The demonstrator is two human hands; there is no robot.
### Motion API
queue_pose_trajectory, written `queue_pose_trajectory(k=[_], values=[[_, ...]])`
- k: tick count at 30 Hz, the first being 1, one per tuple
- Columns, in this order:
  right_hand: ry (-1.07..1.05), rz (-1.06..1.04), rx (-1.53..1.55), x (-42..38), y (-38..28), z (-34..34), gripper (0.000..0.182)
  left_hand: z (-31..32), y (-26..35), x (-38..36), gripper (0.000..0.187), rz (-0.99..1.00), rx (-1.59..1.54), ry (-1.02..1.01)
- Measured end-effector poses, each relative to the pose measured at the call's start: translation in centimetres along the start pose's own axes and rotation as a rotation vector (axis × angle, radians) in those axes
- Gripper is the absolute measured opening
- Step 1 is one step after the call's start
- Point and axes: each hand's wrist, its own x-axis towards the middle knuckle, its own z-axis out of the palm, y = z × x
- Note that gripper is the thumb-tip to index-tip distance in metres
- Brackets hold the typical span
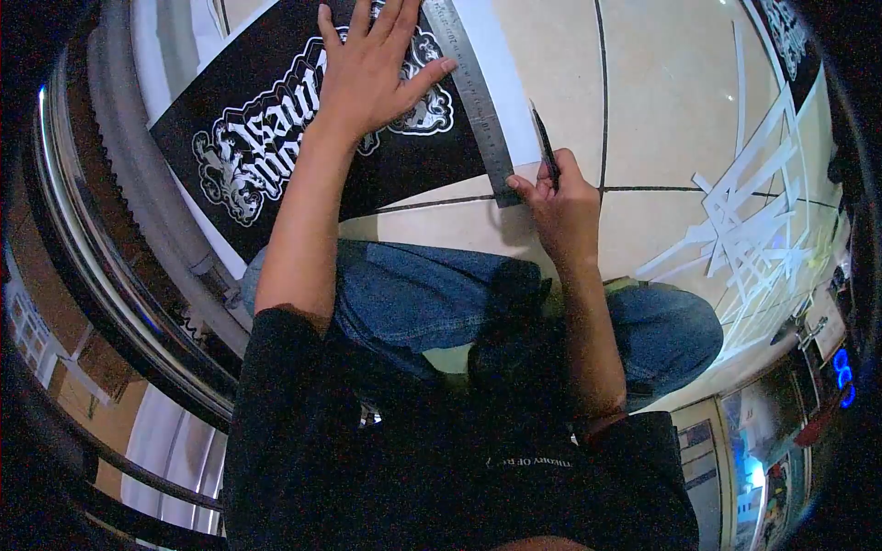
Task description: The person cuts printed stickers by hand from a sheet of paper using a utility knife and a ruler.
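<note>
A black sheet point(395, 174) printed with white ornate lettering lies on the tiled floor. Along its right edge, beside a white margin point(501, 83), lies a metal ruler point(478, 110). My left hand point(372, 78) is spread flat on the sheet, its thumb reaching toward the ruler. Near the ruler's lower end, my right hand point(565, 197) grips a dark, slim pen-like cutter point(544, 138), its tip pointing up and away from me. The right thumb is close to the ruler's end; whether it touches cannot be made out.
Many thin white paper strips point(753, 220) are piled on the tiles at the right. Another black printed sheet point(788, 41) is at the upper right. A long metal rail and grey roller point(147, 156) run down the left side. My jeans-covered legs point(413, 294) are below the sheet.
</note>
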Motion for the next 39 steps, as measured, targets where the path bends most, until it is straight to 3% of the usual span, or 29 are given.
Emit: queue_pose_trajectory(k=[12,16,17,23,28,39], values=[[0.007,0.037,-0.029,0.1,-0.4,-0.1,0.043,-0.1,0.1,-0.1,0.090,0.011,-0.060,0.013],[0.079,-0.053,-0.088,0.0,0.4,0.3,0.044,1.9,-0.1,-0.4,0.091,0.023,-0.034,0.139],[0.009,0.039,-0.064,0.0,0.3,0.0,0.044,2.1,-0.1,-0.5,0.090,0.027,-0.079,0.156],[0.035,-0.019,0.038,-0.2,0.4,-0.1,0.044,1.0,0.7,-0.8,0.086,0.005,-0.074,0.096],[-0.036,0.116,0.056,-0.3,-0.7,-0.7,0.038,0.7,0.7,-1.0,0.085,0.001,-0.080,0.121],[-0.016,0.137,0.036,-0.3,-0.6,-0.5,0.041,0.8,0.6,-1.1,0.086,0.007,-0.085,0.111]])
